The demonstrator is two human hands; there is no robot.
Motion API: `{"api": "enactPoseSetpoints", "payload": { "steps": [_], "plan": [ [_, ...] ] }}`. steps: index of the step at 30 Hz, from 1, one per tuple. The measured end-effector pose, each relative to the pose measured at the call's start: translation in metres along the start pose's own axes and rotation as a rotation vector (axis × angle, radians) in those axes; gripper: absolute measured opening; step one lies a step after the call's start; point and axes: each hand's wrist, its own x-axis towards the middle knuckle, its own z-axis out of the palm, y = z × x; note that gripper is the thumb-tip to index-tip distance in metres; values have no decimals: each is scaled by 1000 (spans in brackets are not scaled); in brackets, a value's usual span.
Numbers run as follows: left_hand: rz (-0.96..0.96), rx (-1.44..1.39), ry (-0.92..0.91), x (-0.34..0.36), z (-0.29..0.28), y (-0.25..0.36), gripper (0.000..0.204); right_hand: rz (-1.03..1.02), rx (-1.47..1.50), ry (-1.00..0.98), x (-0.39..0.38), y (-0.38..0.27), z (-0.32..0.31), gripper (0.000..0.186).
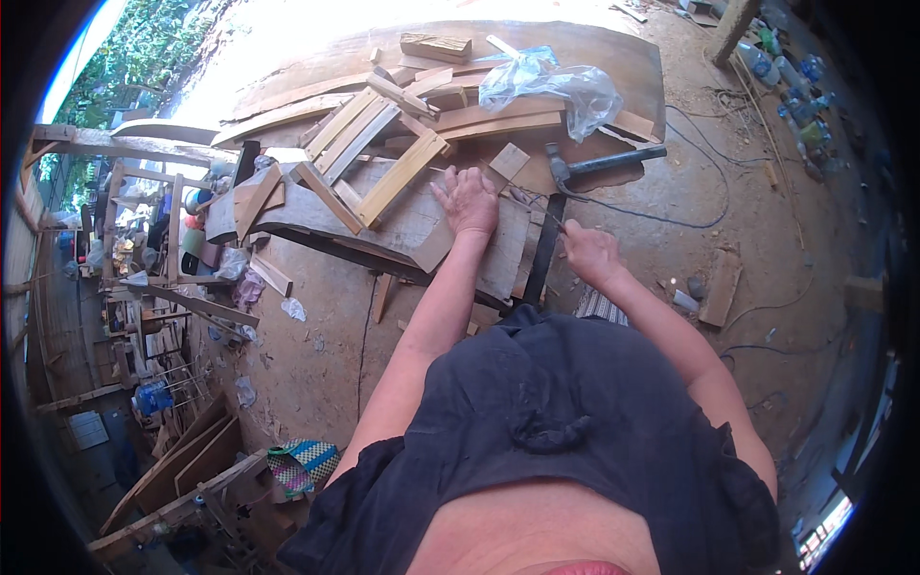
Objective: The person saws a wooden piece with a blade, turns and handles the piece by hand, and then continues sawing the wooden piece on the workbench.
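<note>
My left hand (466,203) rests on a weathered grey board (503,264), its fingers bent and apart, beside a small wooden frame of pale slats (402,177). My right hand (591,254) is closed round the end of a thin tool (554,218) that points toward a small wooden piece near my left fingers; its tip is too small to make out. A hammer (609,165) with a dark handle lies to the upper right, and a small pale block (509,159) sits above my left hand. A dark bar (540,259) runs along the board's right end.
Planks (494,120) and a crumpled plastic bag (589,96) lie on a large sheet (632,57) behind. Cables (719,216) and wood offcuts (721,287) are on the dirt floor at right, with plastic bottles (795,91) beyond. Cluttered wooden racks (172,230) stand at left.
</note>
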Motion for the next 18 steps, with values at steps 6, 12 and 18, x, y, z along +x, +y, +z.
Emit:
{"api": "enactPoseSetpoints", "payload": {
  "steps": [6,12,18],
  "plan": [
    [51,-46,56,-2,1,0,22,51,14,-2,-1,-2,5,18],
    [34,-14,65,-1,7,-5,22,38,-2,-68,1,-8,-17,20],
    [57,-47,67,-1,2,0,22,8,-27,-70,39,-28,-7,19]
  ]
}}
